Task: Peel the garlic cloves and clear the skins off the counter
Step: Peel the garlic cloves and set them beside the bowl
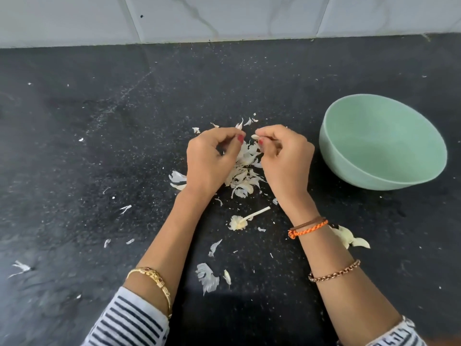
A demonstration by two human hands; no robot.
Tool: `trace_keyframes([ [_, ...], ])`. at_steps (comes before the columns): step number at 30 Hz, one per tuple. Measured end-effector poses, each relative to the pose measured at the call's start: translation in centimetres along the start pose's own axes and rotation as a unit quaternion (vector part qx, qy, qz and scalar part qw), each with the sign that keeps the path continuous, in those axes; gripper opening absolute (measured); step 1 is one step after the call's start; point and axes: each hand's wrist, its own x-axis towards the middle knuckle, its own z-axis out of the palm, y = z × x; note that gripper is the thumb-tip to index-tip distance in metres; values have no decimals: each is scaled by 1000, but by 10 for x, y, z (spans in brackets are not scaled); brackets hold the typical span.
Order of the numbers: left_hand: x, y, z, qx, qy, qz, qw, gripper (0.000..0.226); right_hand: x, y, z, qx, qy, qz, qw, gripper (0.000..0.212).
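Observation:
My right hand (284,161) pinches a small pale garlic clove (255,137) between thumb and fingers, held just above the black counter (99,146). My left hand (209,161) hovers beside it with fingers curled, thumb and forefinger pressed together a little left of the clove; I cannot tell whether a bit of skin is between them. Under and between both hands lies a heap of garlic skins (245,171). A bare garlic stem with its root base (243,221) lies nearer to me, between my forearms.
A pale green bowl (334,146) stands to the right of my right hand; no contents show in it. Loose skin flakes (207,277) are scattered over the counter, with a bigger piece (349,237) by my right wrist. A tiled wall (224,18) closes the back.

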Motion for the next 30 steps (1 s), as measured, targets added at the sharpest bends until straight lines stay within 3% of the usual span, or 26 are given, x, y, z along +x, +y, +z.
trace_keyframes([
  [7,-1,0,2,33,-16,28,999,21,-2,-2,1,-3,33,-40,999,19],
  [20,1,8,-6,-181,-14,-63,981,14,-4,2,1,17,5,-79,997,15],
  [30,-1,4,-5,-177,-57,-51,981,7,0,0,-4,33,-11,-57,998,17],
])
